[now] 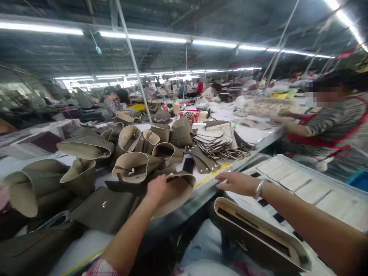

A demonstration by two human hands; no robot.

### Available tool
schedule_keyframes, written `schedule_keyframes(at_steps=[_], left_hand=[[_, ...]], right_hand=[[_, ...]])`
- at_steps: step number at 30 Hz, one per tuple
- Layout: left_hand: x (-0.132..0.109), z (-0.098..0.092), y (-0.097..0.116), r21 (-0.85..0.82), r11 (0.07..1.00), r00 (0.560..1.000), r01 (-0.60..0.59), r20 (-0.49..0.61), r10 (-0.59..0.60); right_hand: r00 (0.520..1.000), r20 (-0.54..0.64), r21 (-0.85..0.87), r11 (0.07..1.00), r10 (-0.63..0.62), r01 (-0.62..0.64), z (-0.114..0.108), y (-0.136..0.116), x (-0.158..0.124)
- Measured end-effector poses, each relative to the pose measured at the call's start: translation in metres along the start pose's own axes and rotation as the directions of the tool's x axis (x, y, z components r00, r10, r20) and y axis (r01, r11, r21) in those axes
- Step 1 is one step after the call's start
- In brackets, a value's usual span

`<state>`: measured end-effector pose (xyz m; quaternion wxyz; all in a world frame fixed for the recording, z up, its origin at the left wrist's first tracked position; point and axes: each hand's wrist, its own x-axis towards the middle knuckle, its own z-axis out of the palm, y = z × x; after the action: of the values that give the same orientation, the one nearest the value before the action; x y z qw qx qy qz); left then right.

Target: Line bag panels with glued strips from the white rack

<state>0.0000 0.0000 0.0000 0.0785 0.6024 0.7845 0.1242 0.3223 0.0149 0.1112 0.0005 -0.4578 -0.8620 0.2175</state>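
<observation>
My left hand (pixel 157 188) is closed on the rim of an olive-brown handbag body (pixel 179 193) with a beige lining, lying at the table edge with its mouth towards me. My right hand (pixel 230 181), a bracelet at its wrist, hovers by the table edge with fingers loosely stretched and nothing visible in them. Below it, an olive handbag (pixel 258 239) with a metal clasp rests tilted near my lap, its mouth upward. Left of my left hand lies a flap with a metal lock (pixel 105 204).
Several open bag bodies (pixel 130 167) crowd the table's left side. Beyond them lie stacked flat pieces (pixel 212 140) and dark studded strips (pixel 202 159). A tray of pale panels (pixel 310 188) stands right. A co-worker (pixel 330 119) sits at the far right; a pole (pixel 135 65) rises from the table.
</observation>
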Motion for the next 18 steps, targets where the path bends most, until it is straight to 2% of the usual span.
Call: schedule_keyframes(at_steps=[3, 5, 7, 10, 13, 16, 18], left_hand=[[0.041, -0.035, -0.009, -0.016, 0.997, 0.997, 0.075, -0.007, -0.076], [0.058, -0.053, -0.011, -0.079, 0.992, 0.995, 0.098, -0.008, -0.099], [0.066, -0.064, -0.009, -0.182, 0.979, 0.995, 0.093, -0.011, -0.097], [0.061, -0.071, -0.006, -0.387, 0.92, 0.996, 0.066, -0.037, -0.086], [0.046, -0.071, -0.005, -0.62, 0.784, 0.991, 0.034, -0.08, -0.106], [0.027, -0.061, -0.001, -0.818, 0.575, 0.98, -0.005, -0.119, -0.161], [0.012, -0.048, 0.007, -0.905, 0.425, 0.969, -0.028, -0.129, -0.21]], right_hand=[[0.998, -0.057, 0.002, 1.0, 0.009, -0.009, 0.016, 0.021, -0.021], [0.995, -0.093, 0.014, 0.999, 0.031, -0.03, 0.027, 0.03, -0.029], [0.992, -0.115, 0.044, 0.998, 0.057, -0.052, 0.038, 0.031, -0.032], [0.994, -0.076, 0.147, 0.986, 0.084, -0.073, 0.056, 0.015, -0.024], [0.987, -0.092, 0.203, 0.973, 0.133, -0.112, 0.069, -0.01, -0.005], [0.967, -0.161, 0.178, 0.97, 0.197, -0.168, 0.071, -0.025, 0.019], [0.965, -0.148, 0.217, 0.959, 0.216, -0.182, 0.064, -0.03, 0.033]])
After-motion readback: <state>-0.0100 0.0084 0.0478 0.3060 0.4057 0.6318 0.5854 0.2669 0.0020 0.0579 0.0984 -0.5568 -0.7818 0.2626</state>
